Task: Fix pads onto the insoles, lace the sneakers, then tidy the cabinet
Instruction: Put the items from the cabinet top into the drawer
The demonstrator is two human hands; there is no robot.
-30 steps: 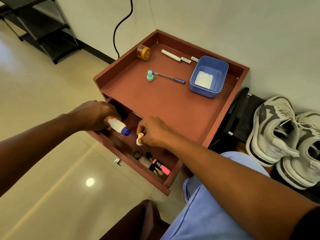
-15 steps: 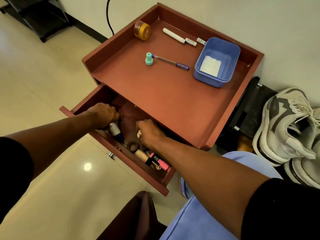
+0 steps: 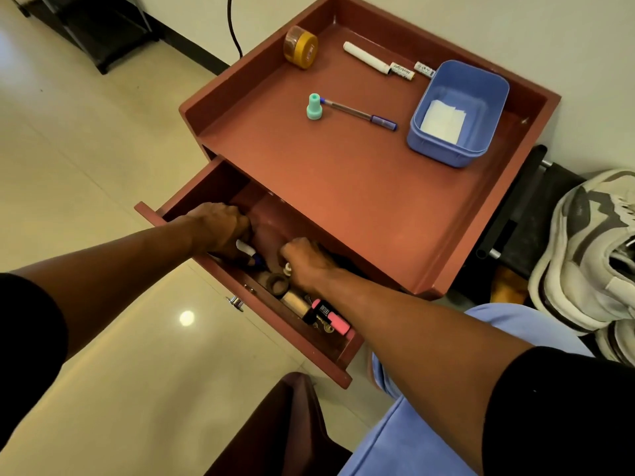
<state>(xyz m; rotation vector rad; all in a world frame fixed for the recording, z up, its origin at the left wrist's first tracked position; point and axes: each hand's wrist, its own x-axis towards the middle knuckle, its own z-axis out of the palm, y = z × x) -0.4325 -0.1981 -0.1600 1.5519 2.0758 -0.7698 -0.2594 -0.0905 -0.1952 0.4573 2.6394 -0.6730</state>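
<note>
Both hands are now reaching down in drawer [image 3: 330, 352]: left hand [image 3: 220, 228] gripping glue bottle [image 3: 245, 250], right hand [image 3: 304, 259] pinching small white cap [image 3: 288, 268] — I'm stowing, tidying cabinet [image 3: 343, 201].

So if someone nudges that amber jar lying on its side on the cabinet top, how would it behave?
The amber jar lies on its round side with the gold lid facing the camera, so a sideways push would probably roll it. The raised rim of the cabinet top close by should stop it. It looks small and plastic, so it is likely light and easy to lift.
</note>
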